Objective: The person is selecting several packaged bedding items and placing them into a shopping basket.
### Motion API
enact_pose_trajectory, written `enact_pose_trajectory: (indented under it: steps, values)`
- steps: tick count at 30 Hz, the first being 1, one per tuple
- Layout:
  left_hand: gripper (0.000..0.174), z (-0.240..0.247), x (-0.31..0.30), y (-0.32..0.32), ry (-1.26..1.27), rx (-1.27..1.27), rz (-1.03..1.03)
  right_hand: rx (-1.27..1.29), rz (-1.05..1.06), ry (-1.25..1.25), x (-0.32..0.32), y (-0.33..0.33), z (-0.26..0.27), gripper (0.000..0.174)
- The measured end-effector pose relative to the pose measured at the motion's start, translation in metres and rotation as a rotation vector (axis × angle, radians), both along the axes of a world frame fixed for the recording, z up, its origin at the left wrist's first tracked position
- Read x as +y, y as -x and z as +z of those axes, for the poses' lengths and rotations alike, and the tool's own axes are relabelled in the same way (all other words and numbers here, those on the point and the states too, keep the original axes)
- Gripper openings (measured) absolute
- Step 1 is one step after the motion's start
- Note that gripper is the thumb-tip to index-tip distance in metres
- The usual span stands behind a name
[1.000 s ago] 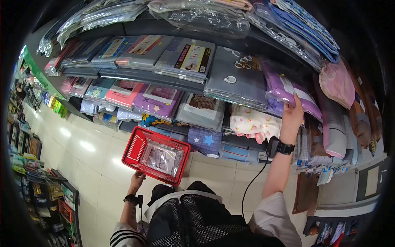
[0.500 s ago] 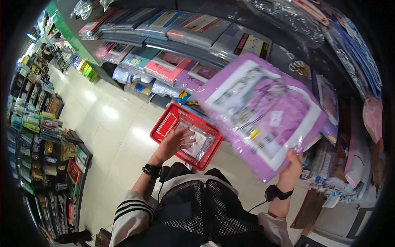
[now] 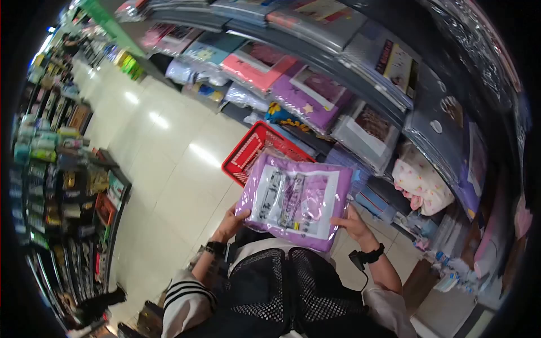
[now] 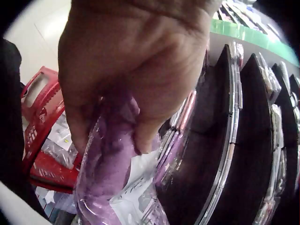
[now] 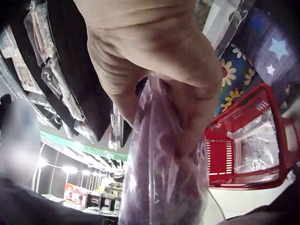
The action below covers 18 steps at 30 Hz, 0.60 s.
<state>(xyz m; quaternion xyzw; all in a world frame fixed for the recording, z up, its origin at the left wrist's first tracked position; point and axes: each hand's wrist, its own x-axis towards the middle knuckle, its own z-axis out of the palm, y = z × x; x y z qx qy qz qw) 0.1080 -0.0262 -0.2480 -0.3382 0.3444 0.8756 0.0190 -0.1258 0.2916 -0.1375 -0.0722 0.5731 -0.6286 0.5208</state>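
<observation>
A purple fabric item in a clear plastic package [image 3: 298, 200], with a printed white-bordered insert, is held in front of the body. My left hand [image 3: 229, 223] grips its left edge, thumb on the printed face. On the opposite edge, my right hand [image 3: 354, 225] pinches the package the same way. The left wrist view has the left hand [image 4: 136, 61] curled over the purple package [image 4: 105, 173]. Fingers and thumb of the right hand [image 5: 154, 61] close on the plastic edge in the right wrist view. A red shopping basket [image 3: 239, 160] is partly hidden behind the package.
Shelves [image 3: 315, 65] of plastic-packed textiles run along the front and right. A white patterned cloth bundle [image 3: 420, 177] lies on a lower shelf. Inside the basket is a flat clear-wrapped package [image 5: 257, 149]. Another display rack [image 3: 62, 186] stands left across the tiled floor [image 3: 169, 163].
The right hand took the purple package off the shelf and brought it down in front of the body. The left hand rose from beside the basket and now grips the package too. The view turned.
</observation>
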Motion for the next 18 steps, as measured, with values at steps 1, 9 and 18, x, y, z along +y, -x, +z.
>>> enact_pose_trajectory:
  steps: [1,9,18]
  values:
    - [0.054,-0.004,0.001,0.002,0.014,-0.029,-0.021,0.010,-0.038,-0.012,0.002,-0.002,0.003,0.069]
    - [0.064,0.038,-0.004,0.093,-0.088,0.265,-0.244,0.510,-0.236,-0.031,0.052,-0.004,0.042,0.063]
    - [0.084,0.183,0.100,0.258,0.017,0.582,-0.536,0.446,-1.090,0.048,0.197,0.010,0.109,0.043]
